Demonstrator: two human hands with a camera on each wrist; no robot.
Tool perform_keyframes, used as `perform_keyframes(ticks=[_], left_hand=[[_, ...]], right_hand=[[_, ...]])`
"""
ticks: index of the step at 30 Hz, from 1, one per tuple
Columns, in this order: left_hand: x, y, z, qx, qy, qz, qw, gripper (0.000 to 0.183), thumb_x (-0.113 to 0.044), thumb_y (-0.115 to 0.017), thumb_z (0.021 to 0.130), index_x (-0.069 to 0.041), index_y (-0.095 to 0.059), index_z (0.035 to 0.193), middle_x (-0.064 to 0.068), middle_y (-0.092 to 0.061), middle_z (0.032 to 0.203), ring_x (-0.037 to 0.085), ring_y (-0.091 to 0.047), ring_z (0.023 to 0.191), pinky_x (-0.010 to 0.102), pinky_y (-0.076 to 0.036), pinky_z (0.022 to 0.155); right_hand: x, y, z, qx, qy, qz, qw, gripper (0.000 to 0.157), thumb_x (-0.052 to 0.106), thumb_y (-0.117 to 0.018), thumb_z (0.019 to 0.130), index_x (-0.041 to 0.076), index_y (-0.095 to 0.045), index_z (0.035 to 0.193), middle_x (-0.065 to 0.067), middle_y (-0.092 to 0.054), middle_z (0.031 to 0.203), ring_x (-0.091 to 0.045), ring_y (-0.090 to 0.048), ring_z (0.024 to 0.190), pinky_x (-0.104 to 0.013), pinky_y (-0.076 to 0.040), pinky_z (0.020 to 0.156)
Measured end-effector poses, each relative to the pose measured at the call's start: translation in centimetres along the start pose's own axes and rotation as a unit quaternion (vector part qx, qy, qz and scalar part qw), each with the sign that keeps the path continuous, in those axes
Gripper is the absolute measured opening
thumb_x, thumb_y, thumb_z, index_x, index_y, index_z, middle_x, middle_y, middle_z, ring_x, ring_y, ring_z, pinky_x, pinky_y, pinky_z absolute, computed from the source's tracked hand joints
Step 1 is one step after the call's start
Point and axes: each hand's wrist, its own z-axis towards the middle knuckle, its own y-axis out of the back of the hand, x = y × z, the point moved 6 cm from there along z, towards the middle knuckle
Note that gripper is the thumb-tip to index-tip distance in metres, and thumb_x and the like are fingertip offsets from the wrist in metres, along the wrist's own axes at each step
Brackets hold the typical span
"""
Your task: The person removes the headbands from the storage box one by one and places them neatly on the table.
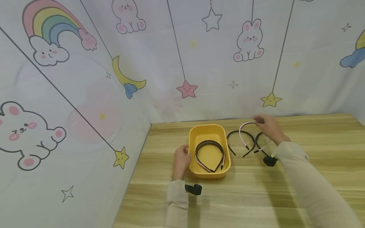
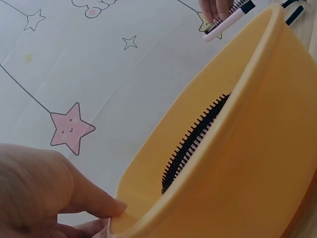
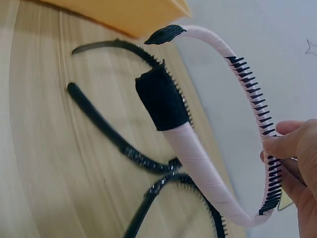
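Observation:
My right hand [image 1: 269,128] pinches a pale pink headband [image 3: 195,163] at the top of its arc, holding it above the table. The headband has black tips and a row of black teeth along its inner side. My left hand [image 1: 181,160] grips the left rim of a yellow plastic bin [image 1: 209,175], thumb on the inside. Inside the bin lie a black toothed headband [image 1: 209,142] and at least one pink one, overlapping. Two black headbands, one on the left [image 1: 241,131] and one on the right [image 1: 258,139], lie on the table beyond the pink one.
The wood-grain table [image 1: 242,196] ends at a white cloth backdrop [image 1: 211,104] printed with rabbits and stars. Another cloth wall [image 1: 94,177] stands along the left side. Small black devices are strapped at both wrists.

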Motion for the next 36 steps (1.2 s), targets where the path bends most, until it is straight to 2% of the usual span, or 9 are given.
perform_keyframes(ticks=[7,15,21,29,36], left_hand=[[0.2,0.0,0.2,-0.005,-0.005,0.006,1.0,0.047,0.01,-0.047,0.074,0.002,-0.059,0.119,0.016,-0.062,0.097,0.026,-0.058,0.088,0.035,-0.051,0.071],[0.0,0.1,0.0,-0.015,-0.027,0.005,0.9995,0.046,0.01,-0.046,0.072,0.004,-0.06,0.115,0.017,-0.061,0.093,0.026,-0.059,0.083,0.033,-0.051,0.066],[0.2,-0.1,0.2,-0.005,-0.014,-0.003,0.9999,0.046,0.011,-0.046,0.074,0.005,-0.058,0.118,0.019,-0.061,0.098,0.027,-0.059,0.086,0.035,-0.051,0.069],[-0.1,0.0,0.0,-0.005,-0.012,0.006,0.9999,0.044,0.01,-0.048,0.076,0.004,-0.058,0.118,0.019,-0.061,0.098,0.027,-0.058,0.086,0.035,-0.051,0.07],[-0.1,0.0,-0.1,-0.004,-0.012,0.004,0.9999,0.043,0.009,-0.048,0.077,0.004,-0.058,0.119,0.019,-0.061,0.099,0.026,-0.059,0.086,0.035,-0.051,0.069]], right_hand=[[-1.6,0.6,-0.6,-0.01,-0.01,-0.025,1.0,0.022,-0.001,-0.056,0.088,-0.007,-0.059,0.108,-0.027,-0.062,0.102,-0.041,-0.058,0.094,-0.051,-0.046,0.078],[-1.8,0.6,-0.9,-0.001,-0.011,-0.028,1.0,0.022,-0.003,-0.056,0.087,-0.007,-0.059,0.108,-0.027,-0.062,0.101,-0.041,-0.059,0.093,-0.051,-0.047,0.079],[-1.4,-0.2,-1.4,0.022,-0.018,-0.013,1.0,0.025,-0.003,-0.055,0.086,-0.008,-0.058,0.111,-0.026,-0.062,0.103,-0.04,-0.058,0.095,-0.051,-0.046,0.081],[-0.1,-0.9,-2.3,0.025,0.016,-0.014,0.999,0.024,-0.004,-0.057,0.085,-0.007,-0.06,0.109,-0.025,-0.063,0.101,-0.039,-0.06,0.092,-0.05,-0.048,0.08],[0.5,-1.9,-3.5,0.034,0.021,-0.017,0.999,0.026,-0.002,-0.057,0.086,-0.006,-0.059,0.112,-0.023,-0.063,0.102,-0.037,-0.06,0.093,-0.048,-0.049,0.079]])
